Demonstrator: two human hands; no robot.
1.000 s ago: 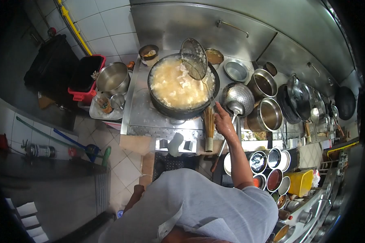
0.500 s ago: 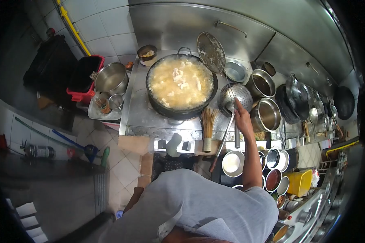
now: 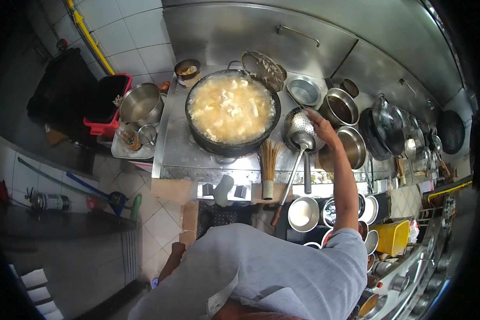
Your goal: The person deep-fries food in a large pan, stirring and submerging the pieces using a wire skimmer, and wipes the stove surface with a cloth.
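My right hand point(image 3: 321, 126) is closed around the thin handle of a round mesh skimmer point(image 3: 262, 71). The skimmer's head is tilted over the back right rim of a large black pot point(image 3: 194, 128), with pale bits stuck to its mesh. Frothy yellowish liquid with pale pieces point(image 3: 230, 104) fills the pot. Just below my right hand lie a perforated metal strainer point(image 3: 295, 121) and a ladle point(image 3: 303, 140) resting on it. My left hand point(image 3: 178, 248) hangs low beside my body, its fingers not clearly visible.
A bamboo brush point(image 3: 269, 165) lies before the pot. Steel pots point(image 3: 340, 106) and a shallow metal pan point(image 3: 304, 90) stand to the right. Several containers, one a white bowl point(image 3: 304, 214), sit by my right arm. At left are a steel pot point(image 3: 141, 105) and red bin point(image 3: 102, 128).
The skimmer's head has swung left and down towards the pot's back rim, tilting flatter. My right hand has moved slightly up and right, still holding the handle.
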